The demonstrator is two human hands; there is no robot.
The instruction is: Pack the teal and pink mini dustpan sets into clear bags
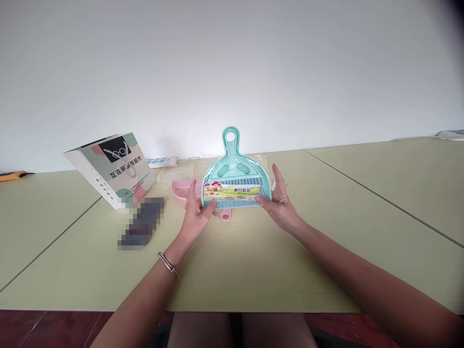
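Observation:
I hold a teal mini dustpan set (235, 170) upright above the table, handle with its hanging hole pointing up and a colourful label across its lower edge. My left hand (196, 212) grips its lower left corner, thumb in front. My right hand (280, 200) grips the lower right corner, fingers behind and pointing up. A pink dustpan (183, 188) lies flat on the table just behind the teal one, with its pink handle end (225, 215) showing below.
A tilted paper gift bag (112, 168) stands at the left, a blurred dark object (142, 223) in front of it. A white power strip (162, 162) and clear plastic wrap (174, 174) lie near the wall. Pale green tables (253, 261) meet at seams.

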